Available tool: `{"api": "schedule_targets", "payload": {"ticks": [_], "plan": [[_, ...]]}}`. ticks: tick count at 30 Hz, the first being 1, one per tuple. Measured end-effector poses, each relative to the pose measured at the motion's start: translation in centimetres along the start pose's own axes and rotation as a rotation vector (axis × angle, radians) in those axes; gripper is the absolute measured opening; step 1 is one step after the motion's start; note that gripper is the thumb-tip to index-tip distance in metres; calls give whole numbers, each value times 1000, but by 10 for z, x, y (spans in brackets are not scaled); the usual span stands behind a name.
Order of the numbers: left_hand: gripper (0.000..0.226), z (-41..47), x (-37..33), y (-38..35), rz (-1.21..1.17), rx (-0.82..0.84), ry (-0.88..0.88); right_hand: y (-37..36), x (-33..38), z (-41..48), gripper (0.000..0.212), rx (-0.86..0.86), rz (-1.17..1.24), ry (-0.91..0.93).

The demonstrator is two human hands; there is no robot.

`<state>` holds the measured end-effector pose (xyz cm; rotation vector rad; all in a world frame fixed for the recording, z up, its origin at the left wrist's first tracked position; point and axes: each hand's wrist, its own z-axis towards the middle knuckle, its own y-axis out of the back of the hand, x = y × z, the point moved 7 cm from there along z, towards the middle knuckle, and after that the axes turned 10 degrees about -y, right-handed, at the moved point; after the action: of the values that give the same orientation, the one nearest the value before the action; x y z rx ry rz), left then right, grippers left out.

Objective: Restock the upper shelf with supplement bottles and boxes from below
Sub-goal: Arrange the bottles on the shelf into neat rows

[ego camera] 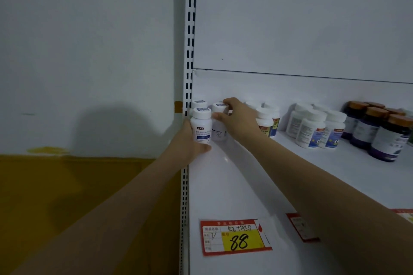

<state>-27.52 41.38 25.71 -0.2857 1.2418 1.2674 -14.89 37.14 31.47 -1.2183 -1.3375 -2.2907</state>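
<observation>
Hands are working at the far left end of the white shelf [223,185]. Left hand [186,143] is holding a white bottle [201,127] upright, fingers clamped around its body, right beside the slotted post [188,51]. Right hand [239,120] is gripping a second white bottle [219,123] just beside it, fingers closed on cap and side. A price tag [234,236] showing 88 is sitting on the shelf's front edge.
</observation>
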Motion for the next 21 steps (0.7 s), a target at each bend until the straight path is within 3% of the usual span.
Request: {"api": "schedule_targets", "payload": {"ticks": [10, 21], "plan": [[76, 8, 5, -3, -45, -19, -1, -6, -3, 16, 52, -61, -6, -50], [71, 3, 2, -2, -47, -11, 46, -10, 2, 16, 51, -13, -88, -54]]}}
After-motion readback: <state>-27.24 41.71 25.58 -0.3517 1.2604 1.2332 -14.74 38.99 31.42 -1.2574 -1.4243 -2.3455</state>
